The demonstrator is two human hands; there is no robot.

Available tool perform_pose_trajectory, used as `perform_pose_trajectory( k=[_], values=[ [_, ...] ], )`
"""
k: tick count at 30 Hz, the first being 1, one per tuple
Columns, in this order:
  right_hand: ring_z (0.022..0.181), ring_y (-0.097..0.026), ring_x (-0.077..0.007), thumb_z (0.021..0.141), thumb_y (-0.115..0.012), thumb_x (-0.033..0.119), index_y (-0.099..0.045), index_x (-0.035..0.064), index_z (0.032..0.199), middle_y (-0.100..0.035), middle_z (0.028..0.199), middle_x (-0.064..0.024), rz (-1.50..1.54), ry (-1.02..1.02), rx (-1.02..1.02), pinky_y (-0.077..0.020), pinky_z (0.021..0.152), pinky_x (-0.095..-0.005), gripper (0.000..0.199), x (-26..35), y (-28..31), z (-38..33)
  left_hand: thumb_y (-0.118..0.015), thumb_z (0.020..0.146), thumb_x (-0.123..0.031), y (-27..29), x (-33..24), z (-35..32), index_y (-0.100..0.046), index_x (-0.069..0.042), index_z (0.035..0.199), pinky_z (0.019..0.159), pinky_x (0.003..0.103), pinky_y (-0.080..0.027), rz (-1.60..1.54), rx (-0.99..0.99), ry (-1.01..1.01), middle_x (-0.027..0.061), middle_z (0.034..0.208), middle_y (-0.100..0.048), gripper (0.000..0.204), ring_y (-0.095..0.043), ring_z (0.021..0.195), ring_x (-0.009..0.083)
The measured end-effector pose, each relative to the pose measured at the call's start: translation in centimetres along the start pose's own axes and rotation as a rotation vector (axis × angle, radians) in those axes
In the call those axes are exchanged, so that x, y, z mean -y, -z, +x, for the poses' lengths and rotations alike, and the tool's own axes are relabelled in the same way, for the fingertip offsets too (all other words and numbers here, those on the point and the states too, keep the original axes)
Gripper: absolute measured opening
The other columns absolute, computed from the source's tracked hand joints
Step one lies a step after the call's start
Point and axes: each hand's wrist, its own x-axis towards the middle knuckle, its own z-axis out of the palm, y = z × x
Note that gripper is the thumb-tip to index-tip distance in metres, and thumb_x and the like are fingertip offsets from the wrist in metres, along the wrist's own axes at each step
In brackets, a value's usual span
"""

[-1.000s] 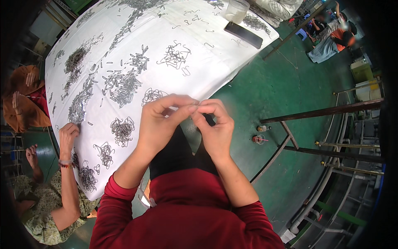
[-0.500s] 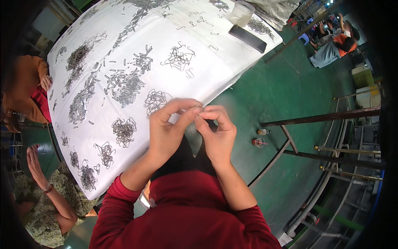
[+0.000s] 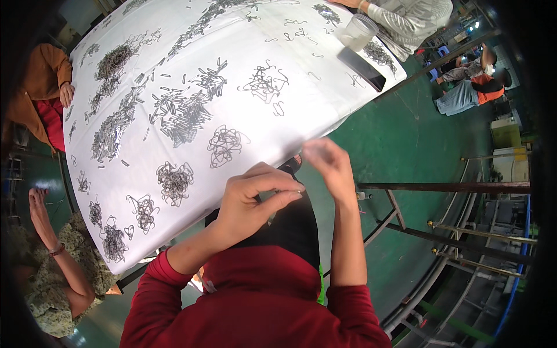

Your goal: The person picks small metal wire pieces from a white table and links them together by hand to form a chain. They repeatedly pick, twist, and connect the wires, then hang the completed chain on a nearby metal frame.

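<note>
My left hand [image 3: 255, 200] is held in front of my lap near the table's edge. Its thumb and forefinger are pinched on something tiny and pale that I cannot make out. To the right of it and farther out, my right hand [image 3: 333, 168] is raised apart from the left, fingers curled in and smeared by motion. Nearest the hands on the white-covered table [image 3: 278, 136] lies a pile of bent wire hooks [image 3: 225, 146]. Beyond it are another loose heap of wire hooks [image 3: 264, 84] and a spread of short flat metal pieces [image 3: 184, 119].
More metal piles [image 3: 174, 184] dot the table. A dark phone [image 3: 362, 69] and a clear plastic tub [image 3: 357, 32] stand at the far right. Co-workers sit at the left [image 3: 49, 87], lower left [image 3: 55, 278] and far side [image 3: 412, 23]. A metal frame [image 3: 441, 187] crosses the green floor.
My hands were together, fingertips meeting; now they are apart. The right has moved right and the left slightly down. A co-worker's hand and sleeve have come into view at the far side.
</note>
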Motion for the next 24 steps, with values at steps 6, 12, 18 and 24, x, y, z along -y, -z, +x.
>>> perform_pose_trajectory(
  k=[6,12,18,24],
  values=[
    [0.079,-0.067,-0.0233,0.079,-0.07,0.023,-0.07,-0.0002,0.092,-0.071,0.086,-0.0155,-0.573,0.007,-0.023,-0.0506,0.071,-0.0331,0.027,-1.6,-1.8,10.8,-0.067,0.082,0.0,-0.6,0.8,-0.8,-0.072,-0.003,0.096,0.07,0.027,-0.051,0.003,0.041,0.033,0.0076,0.09,-0.068,0.015,-0.062,0.082,0.0158],
    [0.088,-0.067,-0.0313,0.08,-0.065,0.025,-0.071,0.0039,0.091,-0.07,0.093,-0.0162,-1.15,-0.174,0.111,-0.0531,0.078,-0.0378,0.024,-1.5,-6.4,14.9,-0.067,0.082,-0.003,-1.1,1.0,-1.8,-0.072,-0.006,0.096,0.074,0.03,-0.051,0.066,0.026,0.07,0.007,0.09,-0.069,0.015,-0.063,0.082,0.0205],
    [0.076,-0.066,-0.0266,0.082,-0.066,0.014,-0.064,0.0006,0.089,-0.069,0.084,-0.0138,-0.823,0.073,-0.014,-0.0513,0.071,-0.0343,0.016,-2.9,-5.9,13.0,-0.066,0.083,-0.001,-1.2,1.2,-2.1,-0.072,-0.005,0.097,0.072,0.029,-0.052,0.079,-0.022,0.011,0.0076,0.092,-0.069,0.016,-0.064,0.083,0.018],
    [0.065,-0.06,-0.0134,0.082,-0.07,0.01,-0.061,-0.0014,0.09,-0.064,0.076,-0.0072,0.069,-0.105,-0.036,-0.0445,0.059,-0.0238,0.017,-0.5,-3.5,7.6,-0.065,0.084,0.0,-1.2,1.2,-2.7,-0.072,-0.004,0.097,0.071,0.026,-0.05,0.067,-0.084,0.009,0.0087,0.093,-0.07,0.016,-0.063,0.083,0.0154]
  ],
)
